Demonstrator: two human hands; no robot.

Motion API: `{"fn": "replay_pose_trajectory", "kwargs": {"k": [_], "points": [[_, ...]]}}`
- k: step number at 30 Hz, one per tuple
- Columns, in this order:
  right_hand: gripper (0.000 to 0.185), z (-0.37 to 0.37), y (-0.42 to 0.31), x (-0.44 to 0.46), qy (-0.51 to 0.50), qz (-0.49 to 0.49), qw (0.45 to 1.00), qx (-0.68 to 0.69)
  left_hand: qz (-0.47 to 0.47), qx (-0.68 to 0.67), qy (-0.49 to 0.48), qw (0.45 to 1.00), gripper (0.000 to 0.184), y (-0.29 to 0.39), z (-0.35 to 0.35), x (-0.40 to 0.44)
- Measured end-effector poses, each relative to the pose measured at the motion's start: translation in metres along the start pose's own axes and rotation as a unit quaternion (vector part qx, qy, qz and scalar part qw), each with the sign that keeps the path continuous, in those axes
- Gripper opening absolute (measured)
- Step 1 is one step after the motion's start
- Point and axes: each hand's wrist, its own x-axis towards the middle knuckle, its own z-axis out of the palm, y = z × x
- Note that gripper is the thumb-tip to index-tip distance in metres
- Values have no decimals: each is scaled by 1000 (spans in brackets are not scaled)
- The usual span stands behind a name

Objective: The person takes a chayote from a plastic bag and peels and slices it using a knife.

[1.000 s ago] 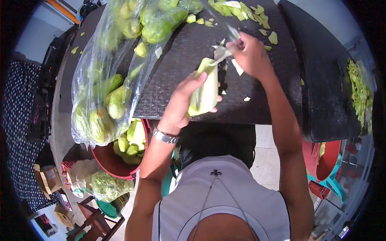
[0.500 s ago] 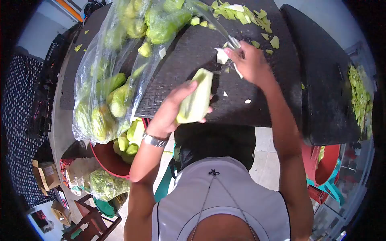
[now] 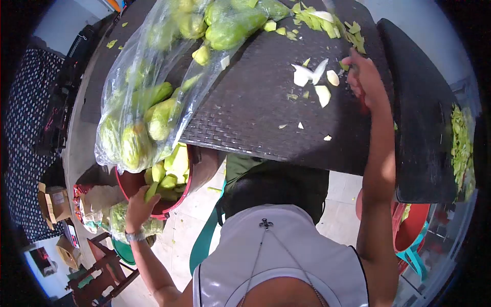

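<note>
My left hand (image 3: 139,209) is at the rim of a red bucket (image 3: 123,179) below the table edge, its fingers closed around a pale green peeled chayote (image 3: 152,191). Several other peeled chayotes (image 3: 177,162) lie inside this bucket. Over the right part of the dark woven table (image 3: 245,112), my right hand (image 3: 365,84) is closed on a knife (image 3: 346,65), whose blade points away and is blurred. Cut white and pale green pieces (image 3: 322,95) lie on the table to the left of that hand.
A clear plastic bag (image 3: 110,123) of unpeeled chayotes (image 3: 162,117) hangs over the table's left edge. Green peelings (image 3: 319,21) lie at the far side. On the right stand a black chair (image 3: 419,128) with peelings on it and another red bucket (image 3: 417,227).
My left hand has carried the peeled chayote from over the table's front edge down and left to the red bucket. My right hand has moved right with the knife.
</note>
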Motion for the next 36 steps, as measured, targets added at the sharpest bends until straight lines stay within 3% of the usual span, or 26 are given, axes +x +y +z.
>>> {"fn": "replay_pose_trajectory", "kwargs": {"k": [1, 4, 5, 7, 9, 11, 13, 14, 15, 18, 20, 23, 27, 30, 36], "points": [[44, 3, 2, 3, 48, 56, 994, -80, -43, 40, 27, 998, 48, -7, 6, 5], [42, 11, 1, 1, 87, 63, 987, -116, 33, 183, 121, 975, 46, -29, 15, 16], [42, 9, 4, 1, 81, 49, 990, -108, 44, 124, 103, 986, 45, -33, 12, 17], [42, 1, 10, -1, 65, 26, 993, -94, 59, 2, 63, 996, 45, 49, -39, -2], [44, -1, 12, -1, 56, 24, 995, -83, 222, -60, 60, 971, 44, 91, -75, -17], [46, 4, 4, -6, 48, 36, 996, -64, 249, -162, 51, 954, 35, 145, -105, -19], [49, 14, -12, -23, 44, 63, 996, -33, 340, 20, 211, 916, 26, 186, -125, 12], [50, 14, -8, -29, 4, 48, 999, -13, 265, 117, 300, 909, 23, 192, -127, 45], [51, 13, -1, -33, -35, 32, 999, 6, 345, -86, 218, 909, 24, 219, -131, 87], [57, 11, 8, -61, -105, 1, 994, 24, 485, 149, 286, 813, 48, 247, -129, 233], [59, 7, 9, -84, -124, -9, 992, 23, 503, 90, 184, 840, 65, 286, -119, 270], [59, -3, 0, -119, -70, 49, 996, -8, 405, 153, 141, 890, 79, 348, -109, 250], [56, -2, 4, -134, -35, 43, 998, 29, 470, 100, 232, 846, 94, 340, -85, 273], [53, 10, 8, -121, -53, 21, 998, 37, 468, 49, 243, 848, 93, 331, -78, 279], [49, 26, -5, -120, -92, 25, 994, 51, 345, -74, 85, 932, 90, 301, -101, 274]]}}
